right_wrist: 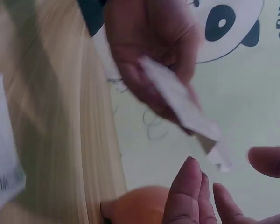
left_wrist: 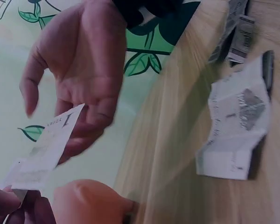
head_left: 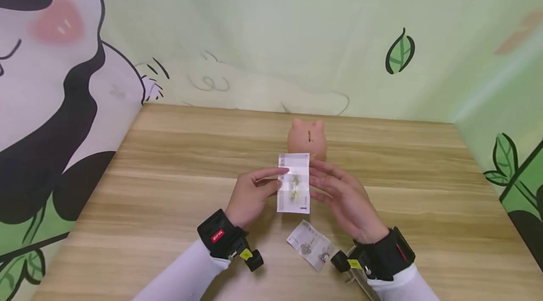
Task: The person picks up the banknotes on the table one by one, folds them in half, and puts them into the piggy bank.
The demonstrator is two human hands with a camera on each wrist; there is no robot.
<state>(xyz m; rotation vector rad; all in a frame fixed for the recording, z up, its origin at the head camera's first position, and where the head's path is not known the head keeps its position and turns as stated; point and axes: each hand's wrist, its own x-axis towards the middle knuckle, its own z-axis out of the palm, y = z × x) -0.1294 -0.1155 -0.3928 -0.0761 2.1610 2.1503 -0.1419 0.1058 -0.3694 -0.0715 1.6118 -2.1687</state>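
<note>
A creased paper banknote marked "1 YUAN" is held upright lengthwise above the table. My left hand pinches it at its left edge between thumb and fingers. Beside the right edge is my right hand; its fingers are fairly straight, and in the right wrist view the fingers stand apart from the note. Just beyond the note sits an orange-pink piggy bank with a slot on top, its lower front partly hidden. A second banknote, creased, lies on the table below the hands.
Under the right wrist, partly hidden, lie more folded paper notes. The wooden table runs back to a pale green printed backdrop. Panda artwork covers the left side.
</note>
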